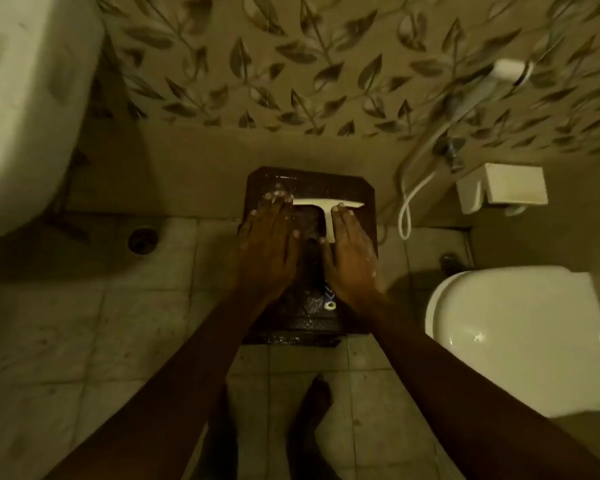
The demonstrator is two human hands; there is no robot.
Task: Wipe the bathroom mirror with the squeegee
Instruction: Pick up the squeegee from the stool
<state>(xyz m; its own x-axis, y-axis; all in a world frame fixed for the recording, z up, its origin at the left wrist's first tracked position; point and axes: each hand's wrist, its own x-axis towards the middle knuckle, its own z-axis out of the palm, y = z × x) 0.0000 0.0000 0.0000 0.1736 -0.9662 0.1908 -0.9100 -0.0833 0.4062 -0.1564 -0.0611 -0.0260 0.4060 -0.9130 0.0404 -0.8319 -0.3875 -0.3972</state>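
A white T-shaped squeegee lies flat on a dark stool standing on the tiled floor below the leaf-patterned wall. My left hand is stretched out flat over the stool's left half, its fingertips beside the left end of the squeegee's blade. My right hand is flat too, just right of the squeegee's handle, with its fingertips at the blade. Neither hand grips anything. No mirror is in view.
A white basin bulges in at the upper left, and a toilet with its lid down sits at the right. A spray hose and a tissue holder hang on the right wall. My bare feet stand on the tiles.
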